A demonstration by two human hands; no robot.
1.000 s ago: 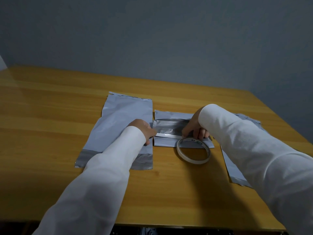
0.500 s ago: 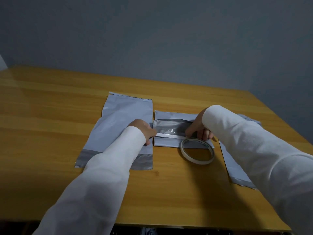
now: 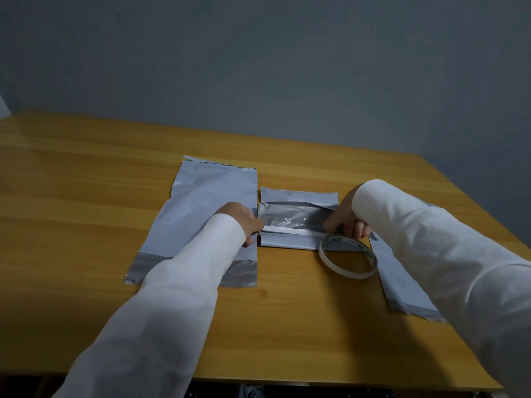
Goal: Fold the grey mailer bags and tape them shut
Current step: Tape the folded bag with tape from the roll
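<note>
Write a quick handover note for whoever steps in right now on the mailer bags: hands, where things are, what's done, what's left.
Left hand pins the free end of the tape strip at the left edge of the folded bag.
Right hand holds the tape roll at the bag's right edge, strip stretched across the flap.
Done: middle bag folded, tape laid across.
Left: cut and press the tape, then fold and tape the flat bag on the left and the bag under the right sleeve.
</note>
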